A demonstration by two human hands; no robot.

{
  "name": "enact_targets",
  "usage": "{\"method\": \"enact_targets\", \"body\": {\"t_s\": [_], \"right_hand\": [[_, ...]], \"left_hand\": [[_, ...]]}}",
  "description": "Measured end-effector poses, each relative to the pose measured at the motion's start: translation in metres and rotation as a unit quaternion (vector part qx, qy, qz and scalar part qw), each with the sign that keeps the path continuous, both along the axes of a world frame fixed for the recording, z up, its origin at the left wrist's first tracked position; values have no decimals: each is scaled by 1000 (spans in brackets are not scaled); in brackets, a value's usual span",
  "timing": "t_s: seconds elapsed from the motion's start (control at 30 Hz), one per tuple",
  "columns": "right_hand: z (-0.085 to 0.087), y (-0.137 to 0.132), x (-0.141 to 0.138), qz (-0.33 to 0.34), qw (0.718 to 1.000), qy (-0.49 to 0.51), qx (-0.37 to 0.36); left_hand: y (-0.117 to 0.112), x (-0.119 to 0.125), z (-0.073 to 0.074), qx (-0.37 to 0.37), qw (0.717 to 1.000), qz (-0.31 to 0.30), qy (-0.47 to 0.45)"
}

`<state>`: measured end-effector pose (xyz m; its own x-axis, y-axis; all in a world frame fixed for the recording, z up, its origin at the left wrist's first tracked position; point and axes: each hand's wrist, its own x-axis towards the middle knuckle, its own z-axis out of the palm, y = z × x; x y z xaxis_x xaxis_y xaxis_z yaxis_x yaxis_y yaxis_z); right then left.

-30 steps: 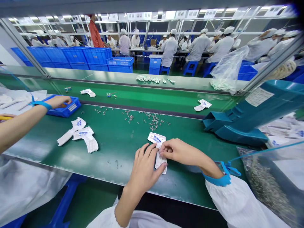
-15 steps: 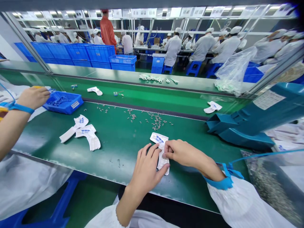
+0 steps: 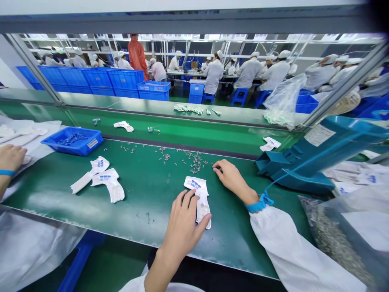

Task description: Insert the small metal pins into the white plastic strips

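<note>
A white plastic shell with blue markings (image 3: 199, 194) lies on the green bench in front of me. My left hand (image 3: 182, 225) rests on its lower end, fingers curled over it and thumb against its right edge. Farther out, my right hand (image 3: 229, 176) reaches to the scatter of small metal screws (image 3: 194, 160), fingertips pinched together at the edge of the pile; I cannot make out what is between them. A blue wrist strap (image 3: 258, 202) circles my right wrist.
Two more white shells (image 3: 101, 178) lie to the left. A blue tray (image 3: 73, 140) sits at far left, near a co-worker's hand (image 3: 10, 158). A teal chute (image 3: 316, 156) stands at right above a bag of screws (image 3: 334, 239). Workers in white sit beyond the conveyor.
My right hand left the white shell and moved forward to the screw pile. My left hand stayed on the shell. The co-worker's hand drew back from the blue tray.
</note>
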<state>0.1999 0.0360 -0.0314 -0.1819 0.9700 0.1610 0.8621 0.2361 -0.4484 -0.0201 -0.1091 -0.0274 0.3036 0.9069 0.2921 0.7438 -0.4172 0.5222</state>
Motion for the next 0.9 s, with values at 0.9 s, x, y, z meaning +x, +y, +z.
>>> {"method": "enact_targets", "body": {"t_s": [0.9], "right_hand": [[47, -95, -58, 120, 891, 343, -272]], "left_hand": [[0, -6, 9, -1, 964, 56, -260]]}}
